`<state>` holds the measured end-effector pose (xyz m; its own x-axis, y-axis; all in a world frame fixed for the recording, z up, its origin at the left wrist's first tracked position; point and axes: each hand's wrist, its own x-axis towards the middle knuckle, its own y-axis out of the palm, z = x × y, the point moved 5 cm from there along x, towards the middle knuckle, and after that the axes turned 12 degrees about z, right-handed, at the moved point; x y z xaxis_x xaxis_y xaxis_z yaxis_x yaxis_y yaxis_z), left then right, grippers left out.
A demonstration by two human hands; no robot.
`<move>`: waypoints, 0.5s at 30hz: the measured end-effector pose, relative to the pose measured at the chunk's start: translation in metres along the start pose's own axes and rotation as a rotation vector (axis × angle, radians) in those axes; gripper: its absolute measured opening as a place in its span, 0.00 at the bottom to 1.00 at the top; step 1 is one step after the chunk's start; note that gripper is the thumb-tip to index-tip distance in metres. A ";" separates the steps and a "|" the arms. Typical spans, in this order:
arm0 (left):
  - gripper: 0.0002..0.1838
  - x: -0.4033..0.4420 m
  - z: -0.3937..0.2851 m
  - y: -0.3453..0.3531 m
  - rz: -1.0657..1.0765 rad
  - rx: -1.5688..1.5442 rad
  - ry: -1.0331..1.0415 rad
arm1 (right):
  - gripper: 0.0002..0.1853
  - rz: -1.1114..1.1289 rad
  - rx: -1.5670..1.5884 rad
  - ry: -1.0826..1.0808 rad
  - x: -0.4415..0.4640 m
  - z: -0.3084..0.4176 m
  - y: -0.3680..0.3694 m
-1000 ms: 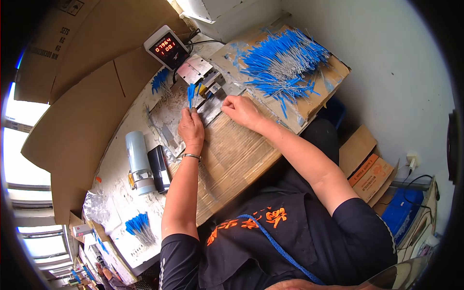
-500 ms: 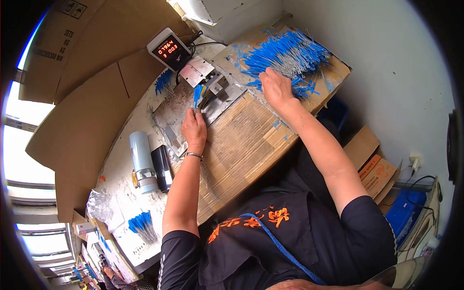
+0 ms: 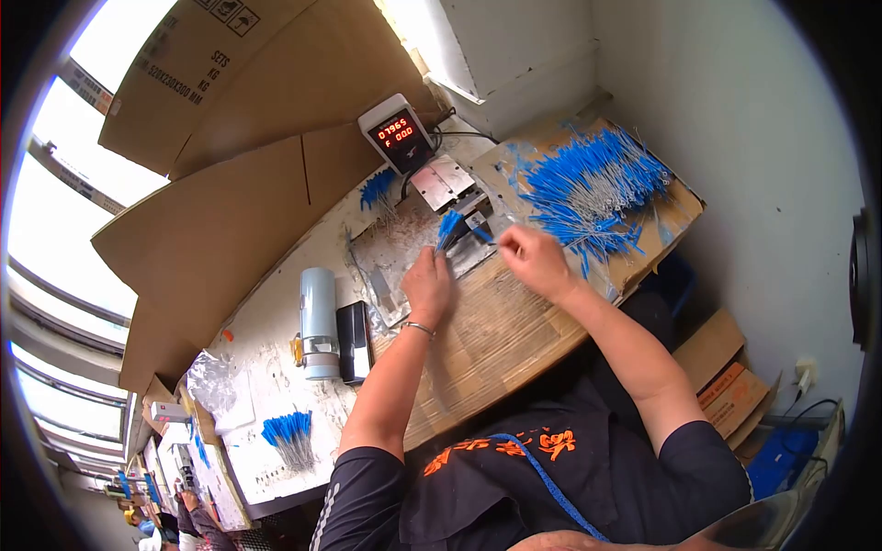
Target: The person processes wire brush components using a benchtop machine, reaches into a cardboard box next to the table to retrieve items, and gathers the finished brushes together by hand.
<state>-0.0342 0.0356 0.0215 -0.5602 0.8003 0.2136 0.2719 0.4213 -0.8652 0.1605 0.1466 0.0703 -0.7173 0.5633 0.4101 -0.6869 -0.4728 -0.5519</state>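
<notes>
My left hand (image 3: 428,283) is closed around a small bunch of blue-tipped wires (image 3: 448,230), tips pointing up beside the metal device. My right hand (image 3: 537,264) is pinched at the device's right side, on a blue-tipped piece (image 3: 482,236) that reaches toward the device. The small metal device (image 3: 444,182) has a flat plate on top and stands below a red-lit counter display (image 3: 397,133). A large pile of blue-tipped wires (image 3: 597,188) lies on cardboard to the right of my right hand.
A light blue bottle (image 3: 319,321) and a black phone (image 3: 353,342) lie left of my left forearm. Smaller wire bunches are at the lower left (image 3: 289,439) and beside the display (image 3: 377,190). Tall cardboard (image 3: 230,202) borders the left side. Another person's arm (image 3: 197,516) shows far lower left.
My right hand has moved from the large pile back to the device, with a blue-tipped piece. The display count went from 07964 to 07965. The whole view has shifted.
</notes>
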 end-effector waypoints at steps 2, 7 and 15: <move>0.12 -0.003 0.006 0.003 -0.003 -0.039 -0.009 | 0.03 0.154 0.107 0.089 -0.002 -0.014 0.035; 0.11 0.002 0.017 0.004 -0.071 -0.278 -0.039 | 0.06 0.152 0.168 0.261 0.009 -0.041 0.065; 0.11 0.002 0.013 0.002 -0.048 -0.254 -0.061 | 0.07 0.082 0.207 0.295 0.014 -0.048 0.067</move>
<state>-0.0446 0.0328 0.0143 -0.6214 0.7527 0.2175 0.4268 0.5580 -0.7117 0.1099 0.1549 0.0041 -0.7271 0.6747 0.1267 -0.6592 -0.6345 -0.4035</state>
